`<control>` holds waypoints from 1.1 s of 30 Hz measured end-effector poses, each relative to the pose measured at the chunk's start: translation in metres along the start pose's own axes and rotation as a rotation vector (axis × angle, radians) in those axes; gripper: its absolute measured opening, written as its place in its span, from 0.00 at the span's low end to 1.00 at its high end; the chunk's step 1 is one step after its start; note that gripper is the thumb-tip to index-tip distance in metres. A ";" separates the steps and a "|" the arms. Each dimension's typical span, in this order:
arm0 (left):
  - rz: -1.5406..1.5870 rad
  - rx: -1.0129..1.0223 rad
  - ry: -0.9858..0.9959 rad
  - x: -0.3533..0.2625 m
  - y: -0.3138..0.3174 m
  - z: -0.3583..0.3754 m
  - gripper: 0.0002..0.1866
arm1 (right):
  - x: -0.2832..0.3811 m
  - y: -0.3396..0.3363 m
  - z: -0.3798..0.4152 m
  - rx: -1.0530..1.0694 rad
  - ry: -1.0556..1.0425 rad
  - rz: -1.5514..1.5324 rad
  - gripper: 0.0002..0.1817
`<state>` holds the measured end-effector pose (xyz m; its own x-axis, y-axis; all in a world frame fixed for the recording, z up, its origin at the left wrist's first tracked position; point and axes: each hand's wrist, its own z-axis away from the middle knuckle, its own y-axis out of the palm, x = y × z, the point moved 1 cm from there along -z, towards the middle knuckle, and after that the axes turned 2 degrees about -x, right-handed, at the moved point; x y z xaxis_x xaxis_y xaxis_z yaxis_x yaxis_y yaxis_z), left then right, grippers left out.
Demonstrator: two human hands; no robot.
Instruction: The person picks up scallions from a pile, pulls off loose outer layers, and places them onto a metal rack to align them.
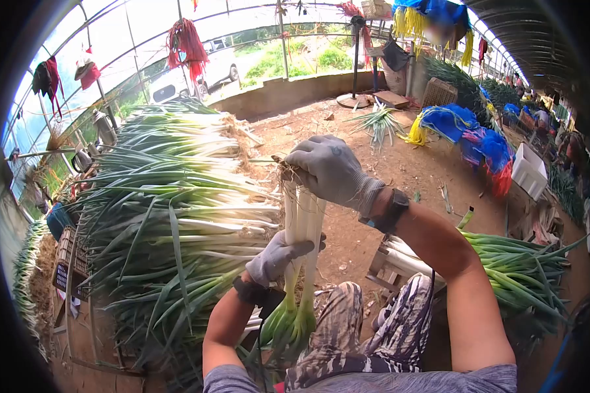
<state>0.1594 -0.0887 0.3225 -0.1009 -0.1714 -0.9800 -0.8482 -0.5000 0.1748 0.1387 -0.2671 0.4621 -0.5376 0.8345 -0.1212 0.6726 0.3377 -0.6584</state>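
Observation:
A few thick green onions (296, 216) stand nearly upright in front of me, white root ends up and green leaves down by my knees. My left hand (278, 257), in a grey glove, is wrapped round their white stalks at mid-length. Above it, my gloved right hand (331, 167) is closed on the root ends at the top, with stringy roots showing under its fingers. Whether it also holds a small tool cannot be made out. On my left lies a big pile of green onions (177, 203), roots pointing inward. More trimmed-looking green onions (511, 262) lie at my right.
A wooden stand (380, 265) supports the right-hand bunch. Loose leaves (377, 124) lie on the dirt floor (367, 242). Blue and yellow net bags (449, 122), a white crate (530, 171) and a brown crate (439, 93) are farther right. Red ties (187, 46) hang at the back.

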 end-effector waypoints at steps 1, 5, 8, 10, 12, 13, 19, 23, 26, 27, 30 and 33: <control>-0.011 -0.005 0.002 -0.002 0.001 -0.001 0.22 | 0.001 0.002 -0.002 -0.011 0.023 -0.024 0.20; -0.009 -0.041 0.009 -0.003 0.004 -0.001 0.22 | -0.027 0.030 -0.005 -0.222 0.472 -0.162 0.17; -0.010 -0.031 0.023 -0.001 0.007 0.000 0.21 | -0.096 0.049 -0.019 -0.762 0.775 -0.841 0.12; -0.022 -0.037 0.034 0.004 0.004 0.004 0.21 | -0.134 0.021 -0.022 -0.729 0.972 -0.763 0.12; -0.028 -0.054 0.060 0.011 -0.005 0.005 0.20 | -0.132 0.011 -0.014 -0.253 0.946 -0.253 0.16; -0.056 -0.082 0.072 0.010 -0.007 0.006 0.20 | -0.122 0.008 -0.009 -0.085 0.976 -0.078 0.20; -0.130 -0.236 0.174 -0.024 -0.025 0.018 0.19 | -0.101 0.062 0.095 0.478 0.913 0.214 0.36; -0.258 -0.367 0.263 -0.056 -0.035 0.017 0.17 | -0.030 0.069 0.109 0.806 1.212 -0.330 0.35; -0.220 -0.480 0.404 -0.076 -0.035 0.005 0.14 | 0.008 0.113 0.145 0.416 1.022 -1.175 0.40; -0.216 -0.544 0.445 -0.086 -0.028 0.003 0.13 | 0.024 0.116 0.142 0.363 0.871 -1.114 0.46; -0.430 -0.630 0.506 -0.103 -0.021 -0.006 0.12 | 0.088 0.103 0.107 0.182 0.682 -0.969 0.60; -0.506 -0.733 0.609 -0.116 0.010 -0.015 0.12 | 0.123 0.132 0.094 -0.145 0.802 -0.717 0.63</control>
<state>0.1704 -0.0870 0.4395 0.6213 -0.0942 -0.7779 -0.1805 -0.9833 -0.0251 0.1139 -0.1608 0.2902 -0.3761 0.4462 0.8121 0.4167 0.8642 -0.2819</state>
